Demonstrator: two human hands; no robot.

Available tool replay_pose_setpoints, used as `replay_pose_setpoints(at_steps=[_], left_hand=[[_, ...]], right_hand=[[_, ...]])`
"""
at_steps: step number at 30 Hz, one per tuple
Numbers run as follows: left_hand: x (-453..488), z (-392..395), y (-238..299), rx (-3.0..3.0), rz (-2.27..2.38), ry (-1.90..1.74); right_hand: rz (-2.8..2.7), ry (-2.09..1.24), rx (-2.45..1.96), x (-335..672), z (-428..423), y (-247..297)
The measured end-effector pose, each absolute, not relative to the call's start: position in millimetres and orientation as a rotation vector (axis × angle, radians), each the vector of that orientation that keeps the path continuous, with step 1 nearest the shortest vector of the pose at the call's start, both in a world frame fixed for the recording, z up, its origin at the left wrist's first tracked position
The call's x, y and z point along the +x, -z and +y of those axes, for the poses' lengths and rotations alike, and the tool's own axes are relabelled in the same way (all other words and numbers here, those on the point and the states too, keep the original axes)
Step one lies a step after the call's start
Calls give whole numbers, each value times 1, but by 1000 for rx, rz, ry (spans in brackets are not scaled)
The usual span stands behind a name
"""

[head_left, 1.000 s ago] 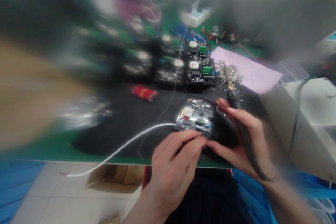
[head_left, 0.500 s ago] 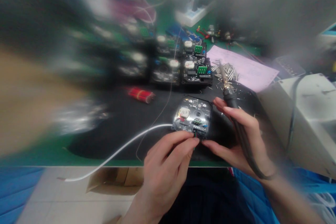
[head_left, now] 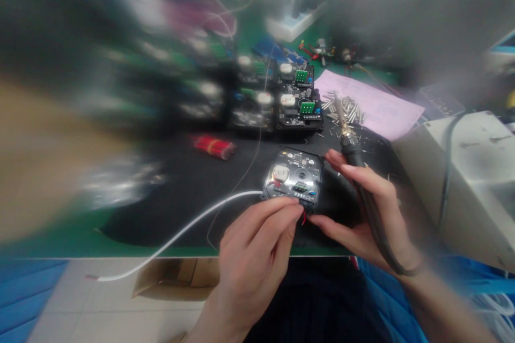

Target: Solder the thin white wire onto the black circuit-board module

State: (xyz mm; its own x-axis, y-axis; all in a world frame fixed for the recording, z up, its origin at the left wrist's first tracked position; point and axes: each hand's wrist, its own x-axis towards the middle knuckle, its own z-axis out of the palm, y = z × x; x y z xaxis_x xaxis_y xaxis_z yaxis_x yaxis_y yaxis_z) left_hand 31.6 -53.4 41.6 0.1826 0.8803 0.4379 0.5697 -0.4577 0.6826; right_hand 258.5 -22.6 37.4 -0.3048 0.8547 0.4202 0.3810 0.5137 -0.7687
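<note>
A square black circuit board [head_left: 293, 176] with a white round part lies on the dark mat in front of me. From its left side a white cable [head_left: 193, 226] curves out past the table edge. My left hand [head_left: 257, 249] pinches at the board's near edge, where a short red wire [head_left: 304, 218] pokes out by its fingertips. Resting in my right hand [head_left: 362, 209] is a soldering iron [head_left: 359, 171], its tip directed away from me. The right thumb and fingertips are at the board's right side.
More circuit boards [head_left: 300, 110] stand in rows behind. Metal pins [head_left: 350, 110] lie heaped beside a pink sheet [head_left: 374, 99]. A bundle of red wires [head_left: 214, 147] sits on the left, a pale box [head_left: 466, 171] on the right. A thin wire [head_left: 251, 166] crosses the mat.
At my left fingertips a dark, greenish wire showed before; now a red one does. The left fingers have shifted slightly. My right hand keeps its hold on the iron.
</note>
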Motion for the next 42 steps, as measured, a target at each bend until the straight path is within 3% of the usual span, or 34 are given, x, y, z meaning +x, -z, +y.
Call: replay_pose_setpoints(at_steps=[42], left_hand=[[37, -51, -43, 2040, 1350, -1146]], right_hand=[[-1842, -728, -1006, 255, -23, -37]])
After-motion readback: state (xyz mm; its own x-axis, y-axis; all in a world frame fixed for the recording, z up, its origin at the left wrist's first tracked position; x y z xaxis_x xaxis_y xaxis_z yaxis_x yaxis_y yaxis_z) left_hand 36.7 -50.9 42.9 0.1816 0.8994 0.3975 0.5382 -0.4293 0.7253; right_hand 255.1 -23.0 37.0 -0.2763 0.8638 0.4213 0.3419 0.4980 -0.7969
